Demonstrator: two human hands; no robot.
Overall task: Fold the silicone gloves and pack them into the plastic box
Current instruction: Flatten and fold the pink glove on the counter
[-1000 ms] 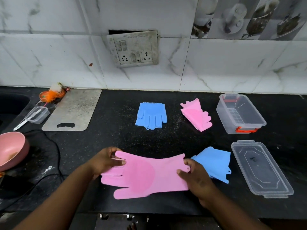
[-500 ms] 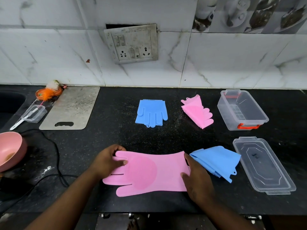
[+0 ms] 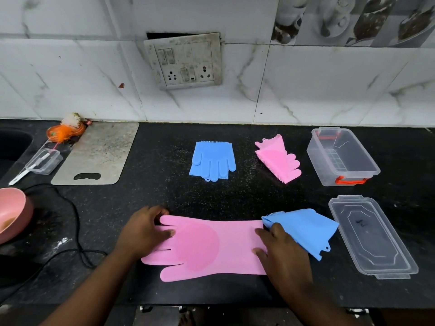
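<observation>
Pink silicone glove (image 3: pixel 211 245) is laid flat on the black counter (image 3: pixel 164 196), pinned at the fingers by the left hand (image 3: pixel 143 234) and at the cuff by the right hand (image 3: pixel 282 252); neither grip is closed, palms pressed flat. A folded blue glove (image 3: pixel 306 229) is seen just beside the right hand, lid (image 3: pixel 372 238) further right. Clear plastic box (image 3: pixel 341 156) is placed behind, open, beside a folded pink glove (image 3: pixel 280 158) and a second folded blue glove (image 3: pixel 213 161)

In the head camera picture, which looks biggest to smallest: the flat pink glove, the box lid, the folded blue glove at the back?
1. flat pink glove
2. box lid; nearer the camera, so unsure
3. folded blue glove
</observation>
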